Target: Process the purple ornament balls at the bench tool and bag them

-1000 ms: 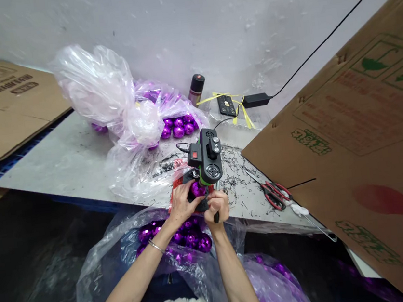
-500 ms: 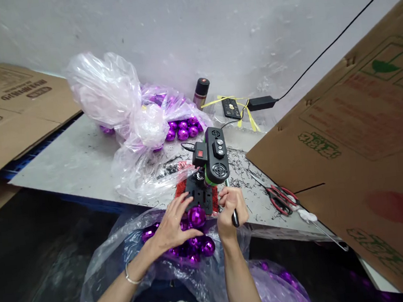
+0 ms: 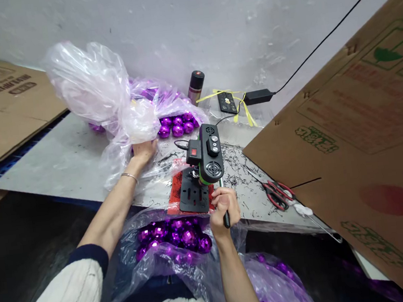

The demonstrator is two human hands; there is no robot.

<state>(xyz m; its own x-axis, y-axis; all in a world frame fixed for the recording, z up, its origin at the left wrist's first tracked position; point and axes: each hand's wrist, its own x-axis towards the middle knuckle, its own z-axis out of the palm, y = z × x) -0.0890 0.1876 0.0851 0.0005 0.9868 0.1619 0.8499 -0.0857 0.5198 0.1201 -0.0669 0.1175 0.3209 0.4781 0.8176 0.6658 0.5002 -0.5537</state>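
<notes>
Your right hand (image 3: 224, 208) holds the black handle (image 3: 226, 220). Your left hand (image 3: 145, 152) reaches under the clear bag (image 3: 91, 78); I can't tell its grip.

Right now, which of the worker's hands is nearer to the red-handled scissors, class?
The right hand: it grips the lever handle, left of the scissors in the picture. The left hand is farther away, at the clear plastic bag, beyond the black machine.

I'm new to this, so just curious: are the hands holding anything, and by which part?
The right hand grips the machine lever by its black handle; whether the left hand, at the clear bag, holds anything can't be told.
</notes>
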